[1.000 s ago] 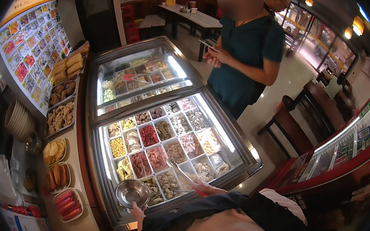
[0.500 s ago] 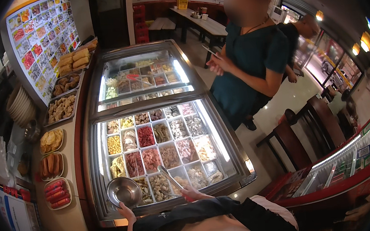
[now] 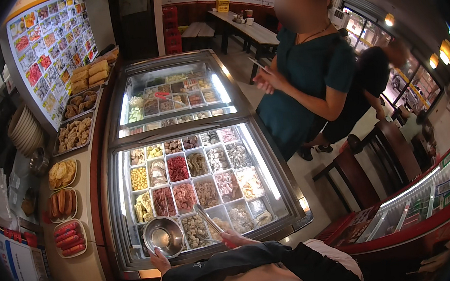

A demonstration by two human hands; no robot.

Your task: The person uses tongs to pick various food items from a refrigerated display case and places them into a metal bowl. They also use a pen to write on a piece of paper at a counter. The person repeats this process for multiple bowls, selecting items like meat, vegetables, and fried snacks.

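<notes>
The left grip (image 3: pixel 159 261) clasps a round, shiny steel bowl (image 3: pixel 164 236) at its near edge, and it's just shifted rightward, nearer the long silver metal tongs (image 3: pixel 209 219) held in the right grip (image 3: pixel 232 240)! That brings bowl and tongs handily together, I'd judge. Ahead, between both grips: pale, lumpy food (image 3: pixel 194 230); farther off, bright red food (image 3: pixel 177 167).

The bowl (image 3: pixel 164 236) partly hides the left hand (image 3: pixel 161 260).

Red crates (image 3: pixel 172 31) near a bench (image 3: pixel 198 30)
</notes>
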